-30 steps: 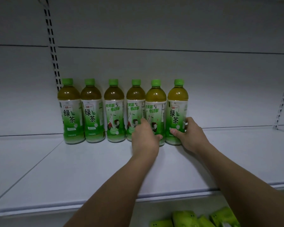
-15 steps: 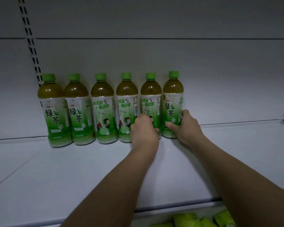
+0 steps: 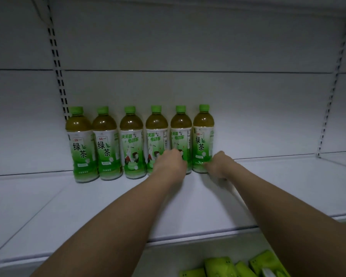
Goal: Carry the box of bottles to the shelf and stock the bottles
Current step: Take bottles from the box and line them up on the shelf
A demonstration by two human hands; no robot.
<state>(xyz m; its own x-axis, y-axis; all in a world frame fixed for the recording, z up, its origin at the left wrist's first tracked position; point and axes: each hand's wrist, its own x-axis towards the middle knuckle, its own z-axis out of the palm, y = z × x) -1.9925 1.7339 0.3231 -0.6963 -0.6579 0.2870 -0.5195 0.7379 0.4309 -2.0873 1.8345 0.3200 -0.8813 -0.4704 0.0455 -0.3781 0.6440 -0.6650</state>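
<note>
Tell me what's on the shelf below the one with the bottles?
Below the white shelf, green packets show at the bottom edge, lying side by side. The shelf's front lip and the right forearm cover the rest, so their number is unclear.

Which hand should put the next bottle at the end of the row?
Probably the right hand: it sits beside the last bottle, next to bare shelf.

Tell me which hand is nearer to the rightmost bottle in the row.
Right. The right hand is at the base of the rightmost bottle, on its right side, seemingly touching it. The left hand is one bottle over, in front of the fifth bottle.
</note>
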